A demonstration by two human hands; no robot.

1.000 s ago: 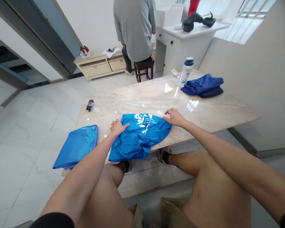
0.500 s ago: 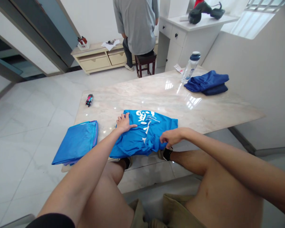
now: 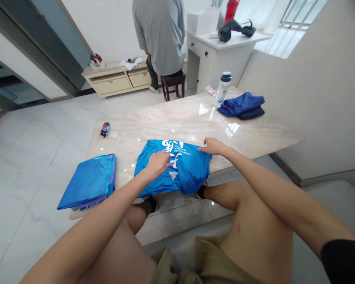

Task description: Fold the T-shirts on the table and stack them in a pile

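Observation:
A bright blue T-shirt (image 3: 171, 167) with white print lies partly folded on the marble table (image 3: 248, 132). My left hand (image 3: 158, 164) rests flat on its middle, fingers pointing right, holding nothing. My right hand (image 3: 213, 146) lies open at the shirt's far right edge, fingertips at the cloth. To the left of the shirt, a folded stack of blue and purple cloth (image 3: 88, 183) sits at the table's near corner. Several dark blue folded garments (image 3: 241, 105) lie at the far end, next to a clear water bottle (image 3: 222, 90) with a blue cap.
A small bundle of pens (image 3: 104, 129) lies on the table's left side. Behind the table, a person in a grey shirt (image 3: 159, 35) sits on a dark wooden stool (image 3: 173, 85) at a low cream cabinet (image 3: 106, 81). A white cabinet (image 3: 215, 59) stands to the right.
My right hand has moved from the shirt's near edge to its far right edge. The shirt's right part now lies folded over, and my left hand has shifted toward the shirt's centre.

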